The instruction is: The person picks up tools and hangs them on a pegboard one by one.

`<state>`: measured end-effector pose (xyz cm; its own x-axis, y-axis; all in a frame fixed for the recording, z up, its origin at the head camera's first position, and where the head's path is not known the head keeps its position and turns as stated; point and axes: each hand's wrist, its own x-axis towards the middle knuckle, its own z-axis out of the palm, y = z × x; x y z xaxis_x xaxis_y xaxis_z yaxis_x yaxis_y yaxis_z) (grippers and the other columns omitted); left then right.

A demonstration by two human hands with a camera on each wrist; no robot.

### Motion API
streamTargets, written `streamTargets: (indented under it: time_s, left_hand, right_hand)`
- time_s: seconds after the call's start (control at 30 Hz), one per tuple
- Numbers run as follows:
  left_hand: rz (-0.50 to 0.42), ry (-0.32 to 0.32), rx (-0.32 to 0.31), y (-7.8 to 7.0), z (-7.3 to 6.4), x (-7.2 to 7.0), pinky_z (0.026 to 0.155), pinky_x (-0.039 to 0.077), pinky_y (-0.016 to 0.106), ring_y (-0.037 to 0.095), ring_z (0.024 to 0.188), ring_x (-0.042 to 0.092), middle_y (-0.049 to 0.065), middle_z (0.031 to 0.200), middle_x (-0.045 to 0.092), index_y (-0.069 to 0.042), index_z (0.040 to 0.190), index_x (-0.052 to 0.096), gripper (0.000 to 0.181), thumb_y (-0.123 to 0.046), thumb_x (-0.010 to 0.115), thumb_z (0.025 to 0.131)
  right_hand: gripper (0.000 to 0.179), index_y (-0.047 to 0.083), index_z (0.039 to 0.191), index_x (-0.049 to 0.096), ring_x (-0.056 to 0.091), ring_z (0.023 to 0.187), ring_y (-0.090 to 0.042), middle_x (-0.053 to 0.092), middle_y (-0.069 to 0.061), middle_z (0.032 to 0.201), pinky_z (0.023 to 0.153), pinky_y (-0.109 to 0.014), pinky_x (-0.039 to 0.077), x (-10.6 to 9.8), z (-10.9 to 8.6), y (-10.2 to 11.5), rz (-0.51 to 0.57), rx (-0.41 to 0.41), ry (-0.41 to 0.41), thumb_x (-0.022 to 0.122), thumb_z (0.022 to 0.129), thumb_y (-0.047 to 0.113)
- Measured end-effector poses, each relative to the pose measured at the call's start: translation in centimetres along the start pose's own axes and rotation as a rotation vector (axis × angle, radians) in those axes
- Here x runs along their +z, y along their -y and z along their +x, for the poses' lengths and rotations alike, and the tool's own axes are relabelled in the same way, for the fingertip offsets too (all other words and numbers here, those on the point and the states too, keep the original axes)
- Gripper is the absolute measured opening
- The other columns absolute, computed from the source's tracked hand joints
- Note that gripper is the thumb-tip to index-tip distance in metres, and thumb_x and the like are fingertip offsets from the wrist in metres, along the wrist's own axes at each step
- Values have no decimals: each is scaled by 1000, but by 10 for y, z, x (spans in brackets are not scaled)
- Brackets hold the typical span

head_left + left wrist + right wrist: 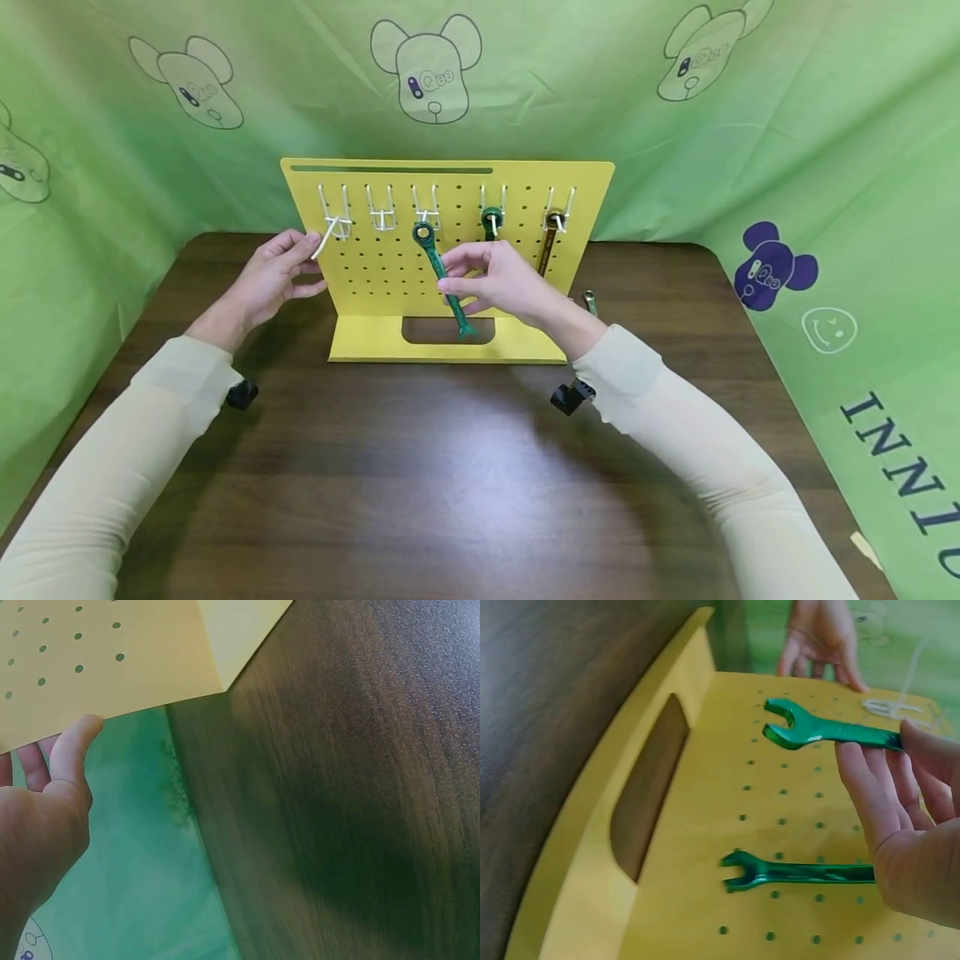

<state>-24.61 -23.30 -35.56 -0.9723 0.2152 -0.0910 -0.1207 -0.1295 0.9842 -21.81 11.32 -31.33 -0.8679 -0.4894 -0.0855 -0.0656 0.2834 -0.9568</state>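
Observation:
My right hand (504, 282) pinches a green combination wrench (437, 260) between thumb and fingers, in front of the yellow pegboard (382, 279). The wrench is tilted, ring end up close to the middle white hook (425, 215). In the right wrist view its open end (791, 727) points away from the fingers. My left hand (272, 275) holds the pegboard's left edge, thumb at the front and fingers partly hidden behind. Near that thumb, the leftmost white hook (330, 229) has a long prong sticking outward.
A second green wrench (810, 873) and a bronze-coloured wrench (548, 246) hang from hooks on the right. Another white hook (382, 218) bears nothing. Behind the board's right side, one more wrench (590, 302) shows on the dark wooden table (390, 467). Green printed cloth (525, 100) surrounds the table.

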Motion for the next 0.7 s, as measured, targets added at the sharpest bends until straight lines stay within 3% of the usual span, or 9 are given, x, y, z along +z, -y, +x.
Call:
streamTargets:
  time_s: [0.37,0.7]
  left_hand:
    - [-4,1,-2,0,0,1,86,62,39,19,93,61,2,102,59,-13,91,61,22,-33,65,100]
    - [-1,-5,3,1,1,0,85,62,39,18,92,62,2,102,60,-13,91,61,24,-35,66,99]
  right_hand:
    - [39,-4,124,67,70,105,-33,70,-17,119,84,-51,61,12,12,-19,139,106,27,71,99,25]
    - [41,-1,127,68,68,112,-31,69,-14,126,76,-44,64,14,22,-15,238,168,-21,73,97,27]
